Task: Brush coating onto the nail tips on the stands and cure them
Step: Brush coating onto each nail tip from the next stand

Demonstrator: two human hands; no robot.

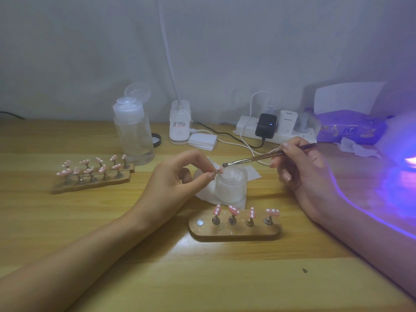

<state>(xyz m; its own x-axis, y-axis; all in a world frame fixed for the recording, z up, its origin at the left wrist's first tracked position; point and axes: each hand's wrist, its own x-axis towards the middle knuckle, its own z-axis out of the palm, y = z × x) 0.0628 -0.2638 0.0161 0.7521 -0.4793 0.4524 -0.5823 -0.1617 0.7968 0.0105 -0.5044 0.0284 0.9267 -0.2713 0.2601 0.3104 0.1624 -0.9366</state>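
We see the curing lamp [403, 152] only as a violet glow cut off by the right edge; the glare washes out its shape. The nail tip [220, 170] in the left hand [177, 176] is tiny and half hidden by thumb and forefinger, which pinch it; we can't tell whether its metal stem is attached. The right hand [301, 170] grips the brush [258, 156] like a pen. The handle end is blurred against the cables. The brush head sits just right of and slightly above the pinched tip; touching or not, we can't tell. Both hang over the frosted jar [231, 188], which stands on a white tissue [204, 194].

The near stand [234, 234] lies on the table [157, 266] just in front of the jar, below and between both hands. It has four nail tips [234, 210], pink with white dots, on pegs, and a bare silver disc [200, 222] at its left end. Two far stands [90, 184] with pink tips lie well left of the left hand, beside a clear bottle [134, 131] with its cap flipped up. A power strip [274, 134] and a purple pack [351, 129] sit at the back; the print on them is unreadable
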